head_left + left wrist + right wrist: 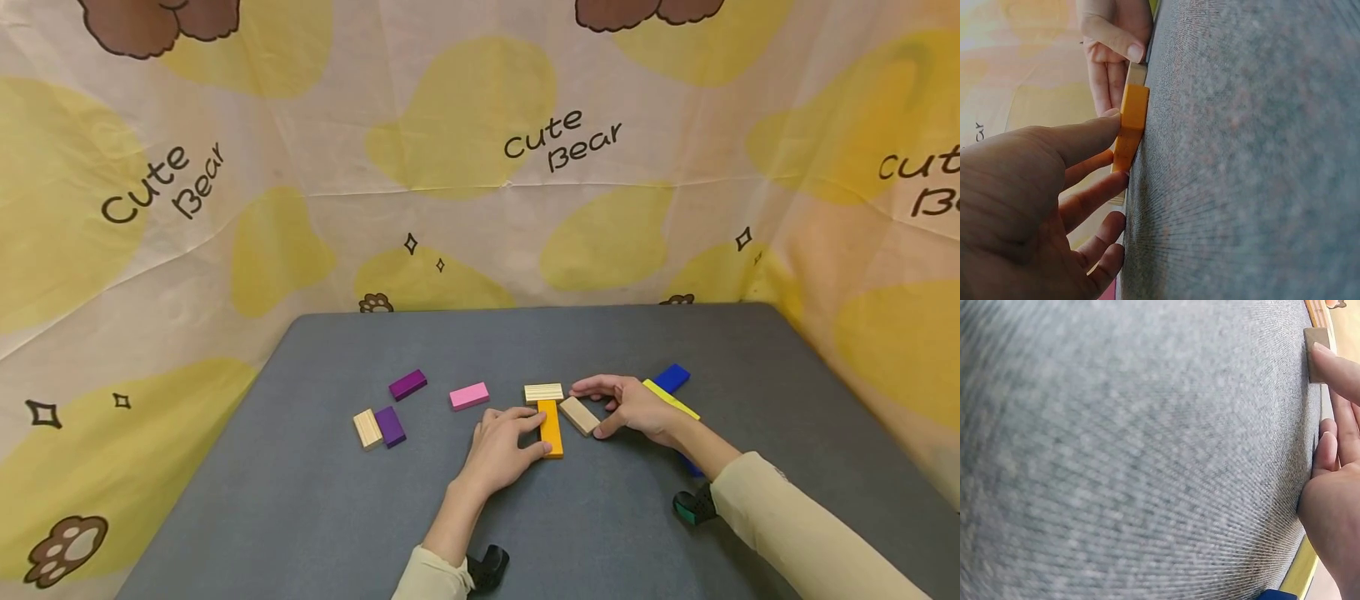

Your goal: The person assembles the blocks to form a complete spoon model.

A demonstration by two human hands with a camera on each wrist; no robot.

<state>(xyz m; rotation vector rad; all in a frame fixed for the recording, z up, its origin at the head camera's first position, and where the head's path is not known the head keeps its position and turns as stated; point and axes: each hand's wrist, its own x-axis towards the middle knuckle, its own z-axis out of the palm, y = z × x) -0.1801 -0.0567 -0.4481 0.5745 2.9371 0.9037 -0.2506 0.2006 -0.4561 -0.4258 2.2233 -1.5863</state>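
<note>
An orange wooden block (551,429) lies lengthwise on the grey table, its far end meeting a pale wood block (543,392) that lies crosswise. The left hand (501,446) holds the orange block, thumb by its near end and fingertips farther up. To the right, a second pale wood block (580,416) lies slanted, its upper corner close to the orange one. The right hand (630,407) grips this slanted block, with the thumb (1329,365) on its near end and fingers by its far side. In the left wrist view, the orange block (1132,119) partly hides the slanted one.
Left of the hands lie a pink block (469,397), a magenta-purple block (408,384), and a violet block (390,427) against a pale wood block (367,429). Beside the right forearm are a yellow block (671,399) and a blue block (672,378); another blue piece (692,467) is mostly hidden.
</note>
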